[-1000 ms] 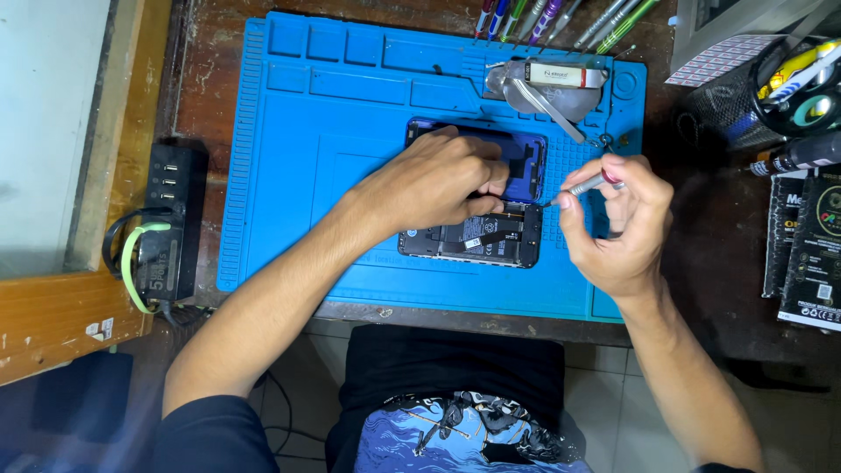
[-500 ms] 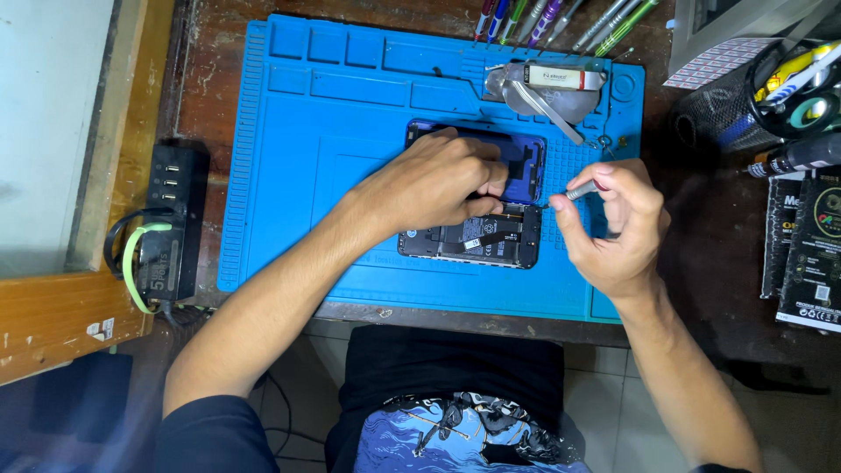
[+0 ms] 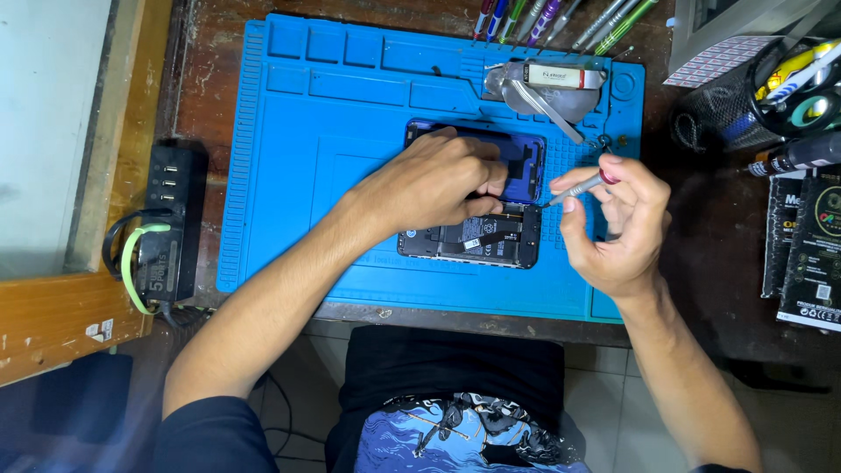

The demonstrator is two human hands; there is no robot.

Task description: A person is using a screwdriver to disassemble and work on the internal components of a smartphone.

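Note:
An opened phone (image 3: pixel 473 238) with its dark insides showing lies on a blue work mat (image 3: pixel 315 166). Its blue back cover (image 3: pixel 524 166) sits just behind it, partly hidden. My left hand (image 3: pixel 434 184) rests on top of the phone and presses it down. My right hand (image 3: pixel 618 223) pinches a small screwdriver (image 3: pixel 578 187) with a red-capped metal handle. Its tip points left at the phone's right edge.
A metal dish with a tube and tweezers (image 3: pixel 547 86) lies on the mat's far right. Coloured screwdrivers (image 3: pixel 561 17) line the back. A black mesh holder (image 3: pixel 745 96) and dark boxes (image 3: pixel 810 254) stand at right, a black charger (image 3: pixel 171 223) with a green cable at left.
My right hand has turned slightly and the screwdriver tip has come closer to the phone's right edge. My left hand stays on the phone.

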